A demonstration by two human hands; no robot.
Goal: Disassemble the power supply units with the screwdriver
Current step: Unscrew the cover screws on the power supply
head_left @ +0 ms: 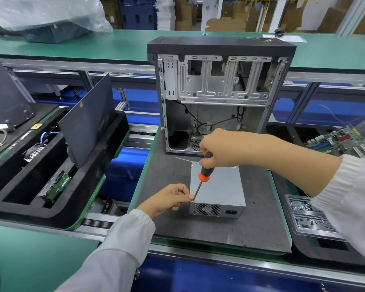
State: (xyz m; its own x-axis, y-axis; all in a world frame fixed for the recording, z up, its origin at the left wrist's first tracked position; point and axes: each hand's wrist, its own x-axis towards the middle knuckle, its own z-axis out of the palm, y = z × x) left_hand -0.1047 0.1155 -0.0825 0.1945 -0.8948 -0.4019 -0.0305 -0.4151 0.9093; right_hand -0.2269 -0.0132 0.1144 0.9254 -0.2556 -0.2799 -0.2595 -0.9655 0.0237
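The right hand (217,147) had its fingers clamped round the screwdriver (202,173); the left hand (170,199) had its fingers curled, pinching at the tip on the near-left top corner of the power supply unit (218,190). Best done keeping the blade seated square and pressing down. The unit was a grey metal box, vent grille facing near, lying on the table (251,224) before the open computer case (219,91)

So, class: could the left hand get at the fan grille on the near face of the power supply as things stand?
Probably yes. The left hand sits at the power supply's near-left top corner, beside the screwdriver tip. The fan grille is just below, facing the person, with nothing in front of it.
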